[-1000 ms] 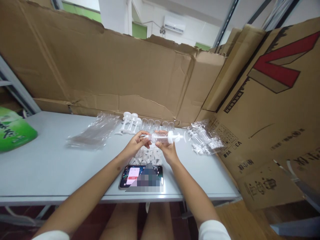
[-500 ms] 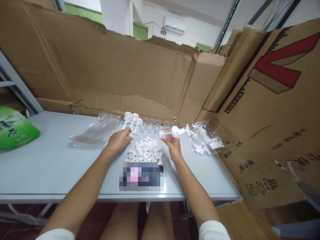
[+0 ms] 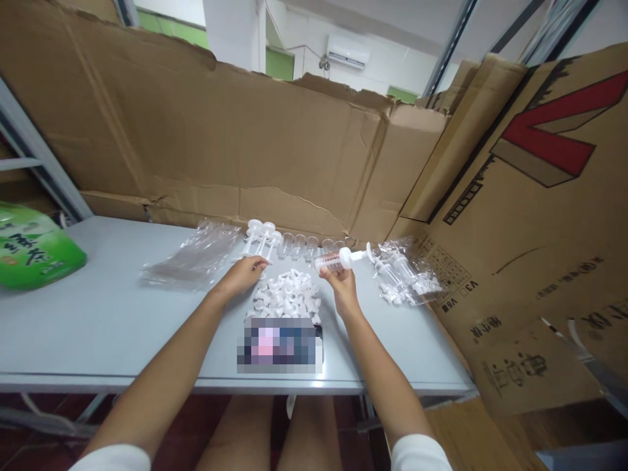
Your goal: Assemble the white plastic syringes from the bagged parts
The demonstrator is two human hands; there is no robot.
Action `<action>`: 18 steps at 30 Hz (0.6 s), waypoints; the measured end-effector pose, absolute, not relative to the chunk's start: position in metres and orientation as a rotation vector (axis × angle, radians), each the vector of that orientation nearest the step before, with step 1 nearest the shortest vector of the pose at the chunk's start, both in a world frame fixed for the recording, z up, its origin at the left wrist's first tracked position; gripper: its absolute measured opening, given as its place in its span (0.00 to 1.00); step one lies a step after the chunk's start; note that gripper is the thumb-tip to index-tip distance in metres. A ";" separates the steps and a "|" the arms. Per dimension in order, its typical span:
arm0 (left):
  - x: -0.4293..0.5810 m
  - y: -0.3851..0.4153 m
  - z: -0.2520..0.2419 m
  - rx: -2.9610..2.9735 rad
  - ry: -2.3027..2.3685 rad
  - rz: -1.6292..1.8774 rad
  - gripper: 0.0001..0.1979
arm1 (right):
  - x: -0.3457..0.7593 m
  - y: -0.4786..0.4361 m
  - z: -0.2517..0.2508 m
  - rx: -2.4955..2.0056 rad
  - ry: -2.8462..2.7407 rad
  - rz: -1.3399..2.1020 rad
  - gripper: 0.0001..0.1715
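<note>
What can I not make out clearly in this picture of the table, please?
In the head view:
Left hand: its own fingers hide whether its grip holds a white plastic plunger.
Dark rectangular phone: the screen is covered by coarse pixel blur.
Green plastic package with dark characters: cut off by the left edge.
Small white plastic pieces: heaped and too small to count.
Shiny clear plastic bag at right: glare hides how many parts it holds.

a clear syringe-like tube [image 3: 331, 261], white-collared, its white plunger rod [image 3: 360, 255] sticking out, is held sideways behind and right of the white parts pile [image 3: 287, 296]; white disc-topped plungers [image 3: 267, 228] stand behind its left side.
</note>
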State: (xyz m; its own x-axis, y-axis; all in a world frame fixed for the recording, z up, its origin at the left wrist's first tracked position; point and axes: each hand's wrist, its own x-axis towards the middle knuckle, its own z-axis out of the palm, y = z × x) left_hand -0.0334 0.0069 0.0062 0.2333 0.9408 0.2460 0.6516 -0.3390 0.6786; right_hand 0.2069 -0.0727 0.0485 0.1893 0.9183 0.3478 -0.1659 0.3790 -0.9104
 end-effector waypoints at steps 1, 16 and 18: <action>-0.031 0.007 0.005 2.030 1.422 0.904 0.16 | 0.207 -0.073 0.048 -0.867 -1.102 0.915 0.27; -0.011 -0.002 0.013 1.762 1.265 1.196 0.23 | 0.209 -0.071 0.042 -0.905 -1.090 0.905 0.23; -0.008 -0.009 0.024 1.763 1.165 1.297 0.23 | 0.208 -0.071 0.042 -0.870 -1.108 0.940 0.22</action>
State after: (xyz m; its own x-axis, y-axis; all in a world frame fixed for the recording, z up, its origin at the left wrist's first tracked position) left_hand -0.0084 -0.0090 0.0237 0.1152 0.9193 0.3763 0.2760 -0.3935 0.8769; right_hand 0.2083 -0.0714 0.0418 0.1740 0.9280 0.3295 -0.1739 0.3582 -0.9173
